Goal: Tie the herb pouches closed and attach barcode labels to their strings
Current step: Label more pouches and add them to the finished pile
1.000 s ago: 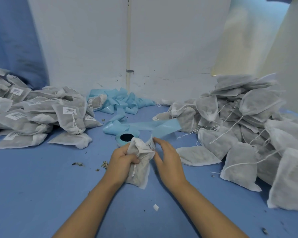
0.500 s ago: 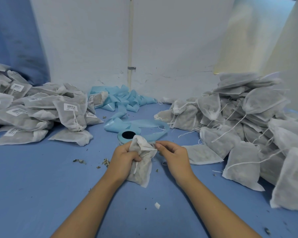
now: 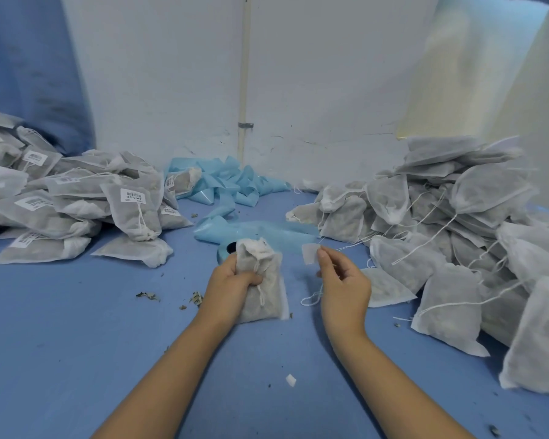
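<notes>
My left hand (image 3: 235, 280) grips a white mesh herb pouch (image 3: 263, 289) upright over the blue table, its neck bunched at the top. My right hand (image 3: 343, 283) is a little to the right of the pouch and pinches a small white label (image 3: 309, 253) between thumb and fingertips. A thin white string (image 3: 311, 299) loops down below that hand. A roll of blue label backing (image 3: 229, 248) sits just behind the pouch, partly hidden by it.
A heap of labelled pouches (image 3: 76, 204) fills the left of the blue table (image 3: 76, 343). Unlabelled pouches with loose strings (image 3: 457, 248) pile up on the right. Crumpled blue backing strips (image 3: 229, 185) lie by the wall. Herb crumbs (image 3: 148, 295) and a paper scrap (image 3: 290, 380) dot the surface.
My right hand has moved off the pouch's neck to the right and now holds a white label up. My left hand keeps hold of the pouch.
</notes>
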Demonstrator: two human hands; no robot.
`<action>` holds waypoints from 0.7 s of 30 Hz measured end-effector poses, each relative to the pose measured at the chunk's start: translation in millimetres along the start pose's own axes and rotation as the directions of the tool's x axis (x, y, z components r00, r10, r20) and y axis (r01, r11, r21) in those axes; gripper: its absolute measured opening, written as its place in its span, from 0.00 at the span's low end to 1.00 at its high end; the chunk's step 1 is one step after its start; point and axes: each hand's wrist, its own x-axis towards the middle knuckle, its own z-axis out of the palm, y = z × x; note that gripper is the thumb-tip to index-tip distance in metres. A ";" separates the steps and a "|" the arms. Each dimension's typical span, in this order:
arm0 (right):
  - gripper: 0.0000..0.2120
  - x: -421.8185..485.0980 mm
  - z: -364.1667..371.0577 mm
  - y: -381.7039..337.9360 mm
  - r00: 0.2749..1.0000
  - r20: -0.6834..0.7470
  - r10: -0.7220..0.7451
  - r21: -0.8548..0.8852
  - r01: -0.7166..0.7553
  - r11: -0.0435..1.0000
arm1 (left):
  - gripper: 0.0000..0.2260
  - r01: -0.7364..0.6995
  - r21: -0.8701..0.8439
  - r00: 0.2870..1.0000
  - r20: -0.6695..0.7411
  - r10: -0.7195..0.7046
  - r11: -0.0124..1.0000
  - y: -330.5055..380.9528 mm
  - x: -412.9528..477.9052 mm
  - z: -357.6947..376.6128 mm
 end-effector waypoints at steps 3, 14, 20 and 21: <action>0.08 -13.2 5.7 -6.8 0.957 0.139 -0.256 -0.072 0.268 0.961 | 0.08 0.020 -0.113 0.999 -0.045 -0.025 0.993 3.5 4.6 3.9; 0.08 -19.9 11.1 -0.3 0.568 0.437 -0.698 -0.217 0.819 0.531 | 0.09 0.113 -0.410 0.985 -0.074 -0.157 0.905 7.7 12.8 2.5; 0.08 -18.2 10.8 3.6 0.522 0.497 -0.693 -0.331 0.852 0.405 | 0.07 0.028 -0.332 0.987 -0.139 -0.079 0.943 12.4 12.1 1.2; 0.09 -18.9 11.3 3.3 0.524 0.501 -0.688 -0.355 0.850 0.389 | 0.08 0.007 -0.313 0.988 -0.146 -0.055 0.950 13.2 11.5 1.2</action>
